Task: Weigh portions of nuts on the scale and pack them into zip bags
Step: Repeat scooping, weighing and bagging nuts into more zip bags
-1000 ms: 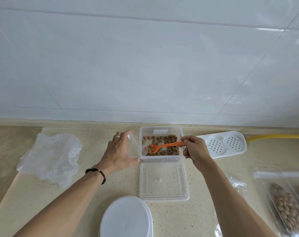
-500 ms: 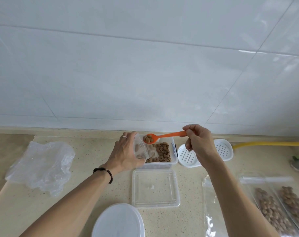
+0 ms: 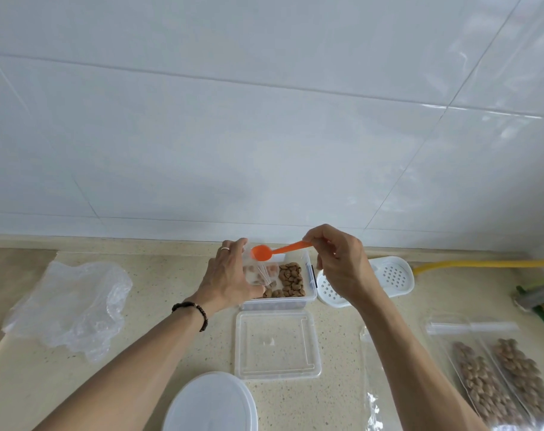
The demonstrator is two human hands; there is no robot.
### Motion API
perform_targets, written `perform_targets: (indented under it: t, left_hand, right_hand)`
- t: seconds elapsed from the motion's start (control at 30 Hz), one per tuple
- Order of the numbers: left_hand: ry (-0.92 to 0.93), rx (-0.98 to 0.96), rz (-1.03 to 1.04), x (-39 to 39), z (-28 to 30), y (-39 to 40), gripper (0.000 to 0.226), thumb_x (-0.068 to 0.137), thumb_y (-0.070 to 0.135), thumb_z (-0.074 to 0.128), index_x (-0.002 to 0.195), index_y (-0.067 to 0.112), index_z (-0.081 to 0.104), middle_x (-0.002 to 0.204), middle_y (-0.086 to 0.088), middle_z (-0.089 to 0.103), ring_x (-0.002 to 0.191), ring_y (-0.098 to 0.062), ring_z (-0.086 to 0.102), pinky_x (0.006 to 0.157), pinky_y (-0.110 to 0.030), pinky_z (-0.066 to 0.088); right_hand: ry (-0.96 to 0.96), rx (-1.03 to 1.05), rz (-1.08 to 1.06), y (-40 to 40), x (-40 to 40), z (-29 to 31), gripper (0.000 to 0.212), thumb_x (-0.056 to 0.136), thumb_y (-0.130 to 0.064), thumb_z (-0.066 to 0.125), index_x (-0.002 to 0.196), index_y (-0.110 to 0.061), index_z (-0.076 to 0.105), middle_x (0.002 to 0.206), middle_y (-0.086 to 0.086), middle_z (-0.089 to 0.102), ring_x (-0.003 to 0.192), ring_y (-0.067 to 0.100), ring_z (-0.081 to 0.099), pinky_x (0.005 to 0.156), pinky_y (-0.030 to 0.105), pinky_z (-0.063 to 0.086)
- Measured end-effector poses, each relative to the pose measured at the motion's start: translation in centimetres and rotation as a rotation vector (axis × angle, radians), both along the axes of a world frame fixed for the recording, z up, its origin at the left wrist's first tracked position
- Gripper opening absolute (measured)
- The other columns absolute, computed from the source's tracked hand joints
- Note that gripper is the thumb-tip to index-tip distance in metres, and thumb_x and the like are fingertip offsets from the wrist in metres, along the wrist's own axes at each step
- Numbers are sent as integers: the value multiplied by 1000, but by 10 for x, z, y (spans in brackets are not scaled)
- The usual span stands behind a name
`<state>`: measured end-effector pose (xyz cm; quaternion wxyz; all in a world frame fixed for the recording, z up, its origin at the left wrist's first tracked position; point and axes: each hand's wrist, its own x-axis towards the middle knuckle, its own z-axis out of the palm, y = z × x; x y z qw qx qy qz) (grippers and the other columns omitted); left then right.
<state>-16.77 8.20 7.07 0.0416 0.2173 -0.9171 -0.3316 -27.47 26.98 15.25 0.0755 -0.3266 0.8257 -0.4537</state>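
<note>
At centre frame the left hand (image 3: 230, 275) grips a small clear bag (image 3: 264, 272), fingers curled round its mouth, over the left part of a clear tub (image 3: 309, 287) of nuts (image 3: 292, 279). A few nuts show inside the bag. The right hand (image 3: 342, 265) pinches the handle of an orange spoon (image 3: 261, 252), whose bowl is tipped at the bag's opening. Below the tub lies its lid (image 3: 276, 345). Two filled bags (image 3: 500, 374) lie at lower right, crumpled plastic (image 3: 68, 306) at left.
</note>
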Motion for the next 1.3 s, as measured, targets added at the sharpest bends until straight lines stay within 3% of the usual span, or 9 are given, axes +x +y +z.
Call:
perform_targets:
  t: [0.13, 0.23, 0.3, 0.43, 0.53, 0.63, 0.8, 1.0, 1.3]
  left_hand:
    - [-50, -76, -17, 6, -6, 1, 105, 65, 42, 78, 148, 16, 19, 139, -6, 33, 129, -22, 35, 105, -38, 33]
    - [-66, -134, -36, 14, -14, 3, 104, 65, 42, 76, 147, 17, 18, 135, -5, 34, 126, -22, 35, 103, -36, 34]
    - [-62, -148, -26, 16, -20, 4, 106, 65, 43, 77, 148, 16, 17, 135, -5, 35, 124, -22, 37, 103, -35, 35]
    - [-50, -152, -6, 13, -27, 4, 108, 65, 45, 78, 149, 16, 16, 137, -6, 34, 125, -22, 38, 104, -36, 35]
    - [-51, -146, -9, 10, -31, 1, 108, 64, 46, 78, 148, 16, 17, 137, -7, 33, 124, -23, 37, 104, -36, 34]
    - [-47, -121, -21, 8, -35, -1, 107, 63, 45, 78, 147, 16, 18, 135, -7, 34, 123, -23, 38, 103, -35, 33]
    - [-38, -85, -35, 6, -40, -2, 105, 63, 44, 79, 146, 18, 20, 133, -5, 34, 121, -21, 40, 102, -34, 37]
    - [-24, -70, -42, 7, -42, -4, 106, 62, 45, 78, 146, 18, 20, 131, -3, 34, 120, -19, 39, 101, -31, 37]
    - [0, -36, -39, 8, -42, -7, 105, 59, 45, 75, 145, 20, 20, 129, -1, 37, 124, -17, 39, 104, -36, 37]
  right_hand:
    - [-27, -107, -164, 9, -8, -6, 23, 99, -5, 49, 92, -18, 66, 58, -18, 59, 48, 13, 48, 48, 26, 40]
    - [41, 7, -235, 15, -17, -22, 21, 99, -7, 47, 92, -17, 65, 67, -8, 63, 53, 25, 54, 51, 33, 43]
    - [92, 122, -239, 18, -20, -39, 20, 99, -8, 48, 94, -14, 66, 70, 1, 65, 53, 19, 53, 49, 25, 38]
    - [295, 197, -176, 13, -25, -62, 16, 99, -7, 52, 94, -8, 67, 76, -1, 68, 55, 10, 53, 49, 11, 32]
    - [445, 255, -57, 8, -35, -70, 15, 97, -5, 54, 93, -8, 68, 81, 2, 71, 60, 23, 62, 51, 30, 47]
    - [440, 370, 19, 7, -43, -72, 18, 98, -5, 51, 93, -9, 68, 82, 2, 71, 64, 25, 63, 55, 35, 50]
    - [78, 313, -99, 10, -43, -78, 23, 95, -1, 46, 87, -10, 65, 73, -4, 65, 54, 8, 52, 52, 25, 39]
    - [-403, 136, -355, 17, -29, -94, 23, 99, -1, 43, 94, -7, 64, 85, 12, 69, 49, 17, 58, 45, 24, 49]
    - [-662, -109, -563, 24, -24, -101, 20, 100, 0, 44, 97, -6, 63, 90, 13, 68, 53, 17, 56, 49, 28, 47]
